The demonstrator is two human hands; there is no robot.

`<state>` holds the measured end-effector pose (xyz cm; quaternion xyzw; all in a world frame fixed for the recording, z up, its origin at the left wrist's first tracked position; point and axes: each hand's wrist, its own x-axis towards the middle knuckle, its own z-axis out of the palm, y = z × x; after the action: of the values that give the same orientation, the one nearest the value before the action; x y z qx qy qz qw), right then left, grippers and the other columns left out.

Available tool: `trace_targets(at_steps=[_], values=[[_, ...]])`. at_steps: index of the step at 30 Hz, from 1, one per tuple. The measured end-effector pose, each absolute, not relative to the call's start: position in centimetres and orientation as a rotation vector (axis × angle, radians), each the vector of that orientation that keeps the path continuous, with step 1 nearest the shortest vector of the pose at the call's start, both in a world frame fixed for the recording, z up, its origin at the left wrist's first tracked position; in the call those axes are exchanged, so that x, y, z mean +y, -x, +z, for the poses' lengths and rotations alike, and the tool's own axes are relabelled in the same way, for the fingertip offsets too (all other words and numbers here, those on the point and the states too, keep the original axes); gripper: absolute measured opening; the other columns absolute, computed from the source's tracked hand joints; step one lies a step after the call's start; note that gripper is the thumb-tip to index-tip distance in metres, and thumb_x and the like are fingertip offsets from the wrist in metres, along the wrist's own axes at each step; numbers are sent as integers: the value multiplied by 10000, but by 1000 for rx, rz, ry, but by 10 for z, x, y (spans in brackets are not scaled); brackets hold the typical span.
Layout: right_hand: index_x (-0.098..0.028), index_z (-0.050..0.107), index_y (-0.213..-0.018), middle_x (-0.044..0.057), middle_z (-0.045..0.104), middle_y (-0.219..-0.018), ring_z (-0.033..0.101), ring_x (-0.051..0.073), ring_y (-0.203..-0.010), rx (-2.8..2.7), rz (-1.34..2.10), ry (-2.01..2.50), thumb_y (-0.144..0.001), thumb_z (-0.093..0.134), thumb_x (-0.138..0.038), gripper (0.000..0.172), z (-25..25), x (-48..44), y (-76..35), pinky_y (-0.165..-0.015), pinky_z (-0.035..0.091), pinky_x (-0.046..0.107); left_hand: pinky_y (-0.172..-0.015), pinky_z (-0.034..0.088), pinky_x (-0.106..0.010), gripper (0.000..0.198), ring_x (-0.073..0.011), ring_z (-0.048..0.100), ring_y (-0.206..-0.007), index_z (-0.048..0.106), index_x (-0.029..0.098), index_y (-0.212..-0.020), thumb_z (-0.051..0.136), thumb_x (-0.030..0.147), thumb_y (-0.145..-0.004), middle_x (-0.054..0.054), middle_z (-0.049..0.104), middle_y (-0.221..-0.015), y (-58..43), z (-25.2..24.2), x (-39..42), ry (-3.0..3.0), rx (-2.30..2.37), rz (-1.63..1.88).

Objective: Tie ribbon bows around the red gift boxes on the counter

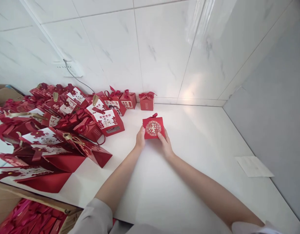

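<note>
A small red gift box (153, 128) with a round cut-paper emblem and a ribbon on top rests on the white floor (193, 143). My left hand (140, 138) grips its left side. My right hand (165, 143) holds its right lower corner, fingers curled against it. Both arms reach forward from the bottom of the view.
A big pile of red gift boxes and bags (54, 130) fills the left. Three small ribboned boxes (146, 100) stand along the white tiled wall (140, 48). A cardboard carton (30, 211) with red items sits at bottom left. A paper sheet (254, 166) lies at right by a grey wall.
</note>
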<state>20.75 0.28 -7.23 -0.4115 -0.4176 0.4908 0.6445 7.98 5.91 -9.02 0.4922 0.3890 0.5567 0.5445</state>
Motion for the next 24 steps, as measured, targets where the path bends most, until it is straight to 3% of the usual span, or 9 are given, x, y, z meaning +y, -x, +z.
trace_targets(at_steps=[5,11,18,21,24], values=[[-279,370,-1437,36,395,-1509,387,233,-1375,-983,1170,900,-873,579,-459,628,-72,-7,-205,-1157,316,440,-1031,444,-437,577,-302,588,-1180,621,150,-1164,494,607,-836,-105,703,-1134,-72,-89,58,-1133,851,1321],[-309,266,-1482,51,313,-1550,396,251,-1366,-1113,1304,842,-878,550,-527,703,-77,2,-223,-1108,370,482,-1021,450,-428,544,-295,581,-1188,613,176,-1185,527,586,-837,-92,681,-1187,-62,-88,57,-1098,831,1309],[-328,234,-1478,93,368,-1491,441,267,-1320,-1073,1312,852,-841,613,-524,766,-78,3,-221,-1080,403,494,-996,459,-435,568,-301,601,-1130,626,187,-1181,530,618,-824,-84,683,-1160,-64,-85,57,-1071,893,1331],[-308,220,-1473,118,375,-1455,449,264,-1307,-1024,1210,915,-833,634,-497,785,-78,2,-220,-1064,426,478,-1029,421,-428,495,-302,560,-1172,646,176,-1125,544,573,-847,-97,657,-1173,-66,-78,51,-1135,1044,1383],[-307,179,-1485,122,268,-1512,360,277,-1369,-987,989,1053,-792,685,-482,876,-77,1,-218,-1054,444,470,-1054,387,-403,394,-286,526,-1204,620,208,-1134,617,473,-843,-88,617,-1219,-69,-70,41,-1197,1127,1410]])
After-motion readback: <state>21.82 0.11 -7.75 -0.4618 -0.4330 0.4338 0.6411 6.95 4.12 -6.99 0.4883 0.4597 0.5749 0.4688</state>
